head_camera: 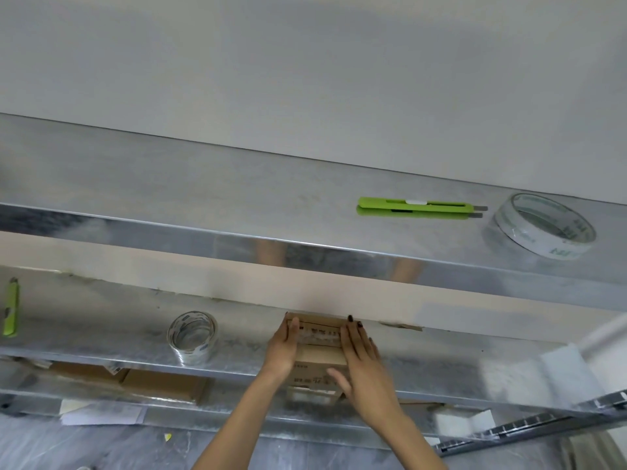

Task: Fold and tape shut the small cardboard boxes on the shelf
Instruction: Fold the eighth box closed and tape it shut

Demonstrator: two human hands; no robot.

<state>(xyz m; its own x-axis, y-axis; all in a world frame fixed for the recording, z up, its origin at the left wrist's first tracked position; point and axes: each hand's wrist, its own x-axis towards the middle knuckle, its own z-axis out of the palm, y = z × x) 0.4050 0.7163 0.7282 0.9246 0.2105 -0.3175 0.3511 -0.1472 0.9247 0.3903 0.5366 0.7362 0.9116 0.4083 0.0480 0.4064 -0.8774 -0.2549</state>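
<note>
Grip flat: left hand point(283, 351), right hand point(363, 362) flanking brown taped box point(320, 358).

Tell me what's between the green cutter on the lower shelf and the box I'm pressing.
A roll of clear tape sits on the lower shelf between the cutter and the box, in the head view.

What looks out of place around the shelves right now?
Loose white paper sheets lie scattered on the floor below. The green cutter on the top shelf seems to have its blade left out.
</note>
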